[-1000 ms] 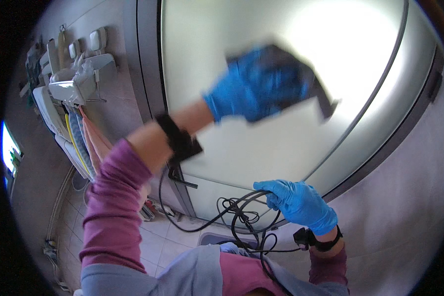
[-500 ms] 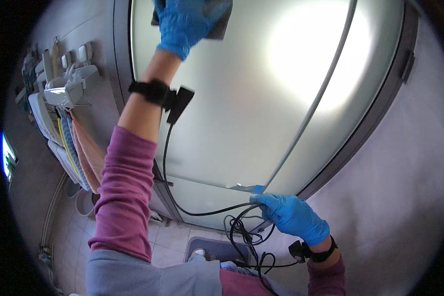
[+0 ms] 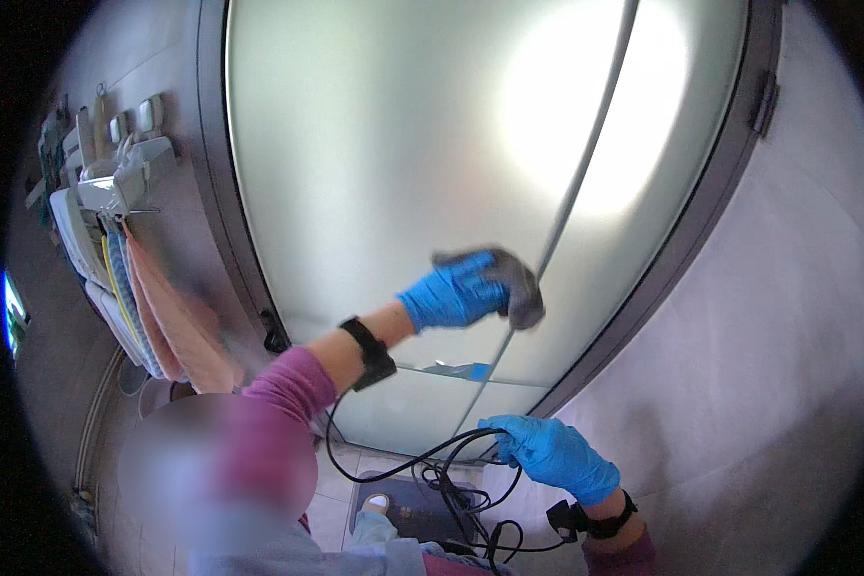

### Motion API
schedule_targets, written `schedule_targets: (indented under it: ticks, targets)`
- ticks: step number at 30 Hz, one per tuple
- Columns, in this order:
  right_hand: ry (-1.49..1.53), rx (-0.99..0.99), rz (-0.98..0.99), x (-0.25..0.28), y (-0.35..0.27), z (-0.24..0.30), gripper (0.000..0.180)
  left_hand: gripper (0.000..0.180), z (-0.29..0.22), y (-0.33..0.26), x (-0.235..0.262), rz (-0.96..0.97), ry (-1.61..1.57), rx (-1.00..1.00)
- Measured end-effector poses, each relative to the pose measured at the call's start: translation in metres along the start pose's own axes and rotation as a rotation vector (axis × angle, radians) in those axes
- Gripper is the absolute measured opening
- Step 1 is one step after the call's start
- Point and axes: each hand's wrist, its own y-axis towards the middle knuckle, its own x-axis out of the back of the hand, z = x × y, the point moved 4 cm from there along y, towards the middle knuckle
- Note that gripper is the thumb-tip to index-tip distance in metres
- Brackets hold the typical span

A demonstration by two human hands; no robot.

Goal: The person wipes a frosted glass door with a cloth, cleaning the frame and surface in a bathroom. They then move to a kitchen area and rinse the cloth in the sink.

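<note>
A blue glove covers my left hand (image 3: 456, 291), which is closed on a dark grey cloth (image 3: 521, 286) held against or just in front of the frosted glass door (image 3: 384, 173). The cloth hangs over the fingers near the thin dark bar (image 3: 590, 144) that runs down the glass. Lower and to the right, my right hand (image 3: 557, 456), also gloved in blue, is closed around looped black cable (image 3: 466, 437). More cable dangles in tangled coils below it. Each wrist wears a black strap with a small black box.
A dark frame (image 3: 223, 144) edges the door, with a handle (image 3: 275, 331) low on its left side. Towels (image 3: 168, 307) and a white holder (image 3: 110, 192) hang on the left wall. A grey mat (image 3: 408, 509) lies on the tiled floor, and a bucket (image 3: 156, 396) stands at left.
My left hand has come down and to the right across the glass with the cloth. My right hand, still holding the cable, has dropped slightly. The whole view has shifted a little.
</note>
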Motion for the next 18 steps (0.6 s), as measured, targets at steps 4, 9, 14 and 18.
schedule_targets:
  ticks: [4,9,14,18]
  targets:
    - [0.038,-0.057,0.013,0.005,-0.006,-0.008,0.032,0.047,0.076,0.074,0.113,-0.451,0.457,0.111]
    - [0.085,-0.057,0.003,0.006,-0.008,-0.019,0.033,0.072,0.113,0.178,0.194,-0.637,0.492,0.307]
    - [0.046,-0.041,0.003,0.001,-0.01,-0.026,0.034,0.049,0.043,0.175,0.099,-0.482,0.402,-0.011]
    - [0.073,-0.151,0.057,-0.002,-0.017,-0.03,0.035,0.031,-0.016,0.092,-0.024,0.163,-0.753,0.253]
